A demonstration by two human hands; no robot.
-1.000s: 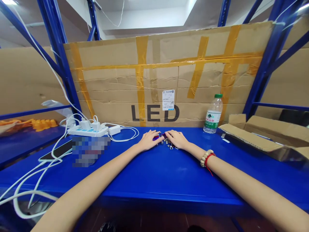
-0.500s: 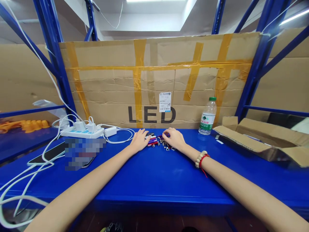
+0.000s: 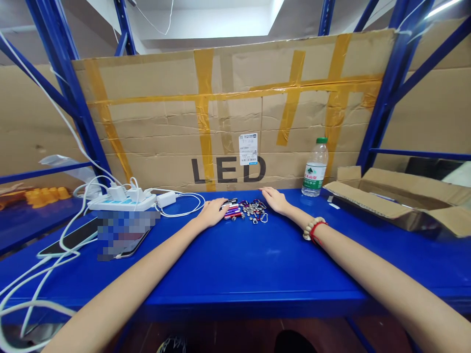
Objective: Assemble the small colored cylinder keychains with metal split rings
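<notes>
On the blue shelf top lies a row of small coloured metal tubes, red, purple, white and black, with metal clips heaped at their right end. My left hand rests flat at the row's left end, fingers stretched out and touching the tubes. To the right of the clips, my right hand lies open with its fingers extended, apart from the pile and holding nothing. A beaded bracelet and a red cord circle the right wrist.
A water bottle stands behind my right hand, beside an open cardboard box. Left are a white power strip, tangled cables and a dark phone. A large taped cardboard panel closes off the back.
My right hand has moved right, off the metal clips, and its curled fingers have straightened. The left hand stays by the tubes. The view has shifted slightly.
</notes>
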